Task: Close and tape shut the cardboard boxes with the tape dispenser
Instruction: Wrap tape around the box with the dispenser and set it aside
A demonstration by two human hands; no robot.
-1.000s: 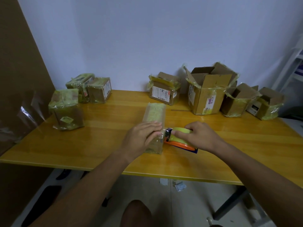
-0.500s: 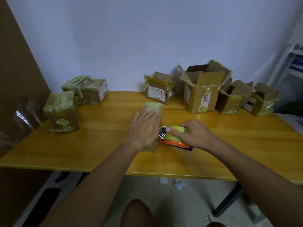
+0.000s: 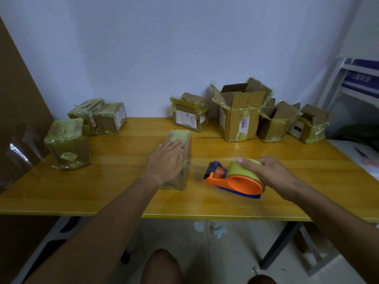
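A: Table (image 3: 123,193) first: yellow wood-grain top, glossy, long axis left-right. Far edge holds the cardboard lot: three taped boxes (image 3: 70,141) at far left, four open boxes (image 3: 239,115) from centre to far right, flaps up, loose yellowish tape on the edges.

B: Working box?

A: Narrow taped box (image 3: 180,158) near table centre, long axis near-to-far, wrapped in crinkly yellow-green tape, brown card showing on its right face.

B: Hands?

A: Left hand (image 3: 166,162) flat on top of that box, fingers straight and together, pointing to the far side, pressing down, gripping nothing. Forearm comes in from the near left.

B: Right?

A: Right hand (image 3: 268,173) curled over the tape dispenser (image 3: 233,178), fingers wrapped across the yellow-green tape roll (image 3: 242,171), fingertip at its far-left edge. Forearm comes in from the near right.

B: Dispenser heading?

A: Orange plastic body on a blue base, lying on the table just right of the box, apart from it. Long axis left-right, dark cutter end pointing left at the box. A faint clear tape strip seems to run from cutter to box; blurred, can't confirm.
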